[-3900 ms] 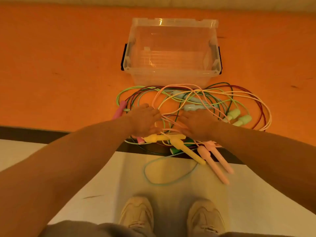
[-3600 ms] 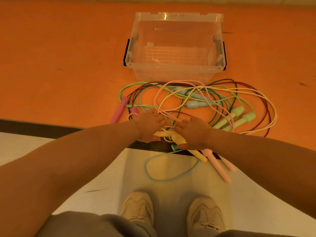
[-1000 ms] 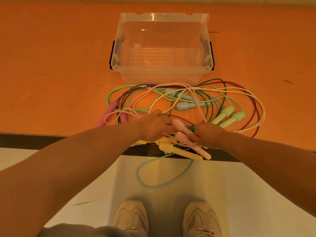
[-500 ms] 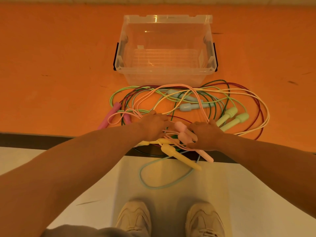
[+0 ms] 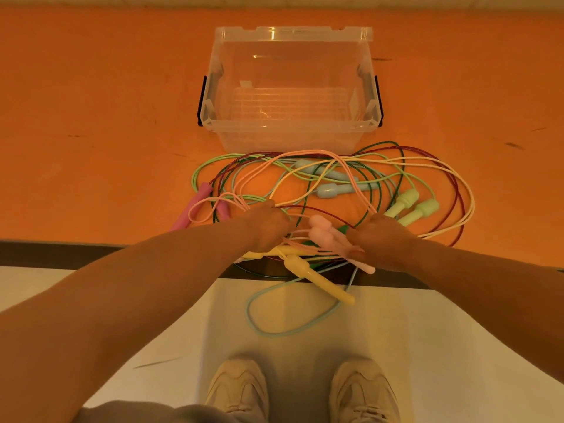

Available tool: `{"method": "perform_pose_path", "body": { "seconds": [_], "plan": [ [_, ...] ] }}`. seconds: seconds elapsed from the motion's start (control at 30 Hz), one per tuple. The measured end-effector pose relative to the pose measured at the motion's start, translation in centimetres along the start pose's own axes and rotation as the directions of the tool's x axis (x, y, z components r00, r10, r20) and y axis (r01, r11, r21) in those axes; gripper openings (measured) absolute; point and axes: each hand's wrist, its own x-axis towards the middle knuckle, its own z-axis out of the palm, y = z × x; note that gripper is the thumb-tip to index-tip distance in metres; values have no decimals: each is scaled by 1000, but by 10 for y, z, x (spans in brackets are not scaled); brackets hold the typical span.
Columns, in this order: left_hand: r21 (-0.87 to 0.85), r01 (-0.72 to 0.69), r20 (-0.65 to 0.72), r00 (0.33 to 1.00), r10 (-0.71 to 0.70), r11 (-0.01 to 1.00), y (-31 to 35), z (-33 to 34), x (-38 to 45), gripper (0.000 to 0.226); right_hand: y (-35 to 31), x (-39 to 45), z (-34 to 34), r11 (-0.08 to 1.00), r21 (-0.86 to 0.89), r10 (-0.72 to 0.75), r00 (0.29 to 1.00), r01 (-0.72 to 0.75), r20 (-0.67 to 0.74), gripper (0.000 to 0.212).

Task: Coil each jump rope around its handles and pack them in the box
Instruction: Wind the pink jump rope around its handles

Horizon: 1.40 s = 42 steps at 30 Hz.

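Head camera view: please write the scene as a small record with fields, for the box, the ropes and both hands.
box: clear plastic box, open, nothing inside, on the orange floor
ropes: tangled pile in front of the box, none coiled
right hand: grips the two pale pink handles together
left hand: closed on the pale pink cord
loose handles: yellow pair, light green pair, light blue pair, darker pink pair
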Motion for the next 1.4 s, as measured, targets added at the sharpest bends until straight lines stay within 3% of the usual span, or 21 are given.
{"method": "perform_pose_path", "body": {
  "seconds": [0.1, 0.17, 0.23, 0.33, 0.47, 0.57, 0.67, 0.8, 0.97, 1.1, 1.23, 1.4],
  "plan": [
    [-24, 36, -18, 999, -36, 999, -4, 0, -3, 44, 18, -3, 4, 989, 113, -65, 967, 95, -245, 31],
    [-85, 56, -57, 997, -61, 995, -4, -1, -7, 58, 26, -1, 3, 973, 223, 37, 908, 63, -418, 26],
    [-196, 78, -129, 986, -104, 978, -1, -4, -6, 66, 30, 4, -2, 961, 277, 148, 871, -15, -468, 24],
    [-289, 120, -236, 952, -192, 950, 1, -15, 3, 46, 33, 11, -6, 955, 253, 269, 809, -154, -523, 23],
    [-362, 291, -223, 896, -385, 886, -7, -34, 16, 31, 28, 14, -12, 876, 208, 482, 793, -434, -373, 41],
    [-214, 428, -129, 879, -460, 878, -14, -41, 26, 23, 23, 15, -22, 832, 151, 554, 797, -533, -240, 50],
    [-54, 387, -125, 912, -391, 920, -14, -44, 32, 27, 15, 16, -23, 872, 174, 472, 880, -457, -57, 52],
    [-28, 372, -123, 920, -373, 928, -8, -37, 35, 38, -5, 16, -12, 945, 195, 266, 964, -264, 12, 48],
    [-104, 435, -131, 886, -446, 894, -12, -33, 32, 53, -18, 16, -9, 932, 176, 327, 944, -318, -29, 54],
    [-198, 506, -148, 831, -536, 839, -16, -29, 32, 70, -24, 18, -3, 924, 134, 353, 933, -359, 72, 57],
    [-108, 474, -102, 869, -484, 874, -16, -17, 27, 73, -31, 20, 2, 905, 156, 388, 918, -397, 84, 51],
    [-2, 365, -122, 924, -362, 931, -10, -7, 14, 65, -37, 16, 6, 830, 297, 472, 878, -471, 73, 68]
  ]
}}
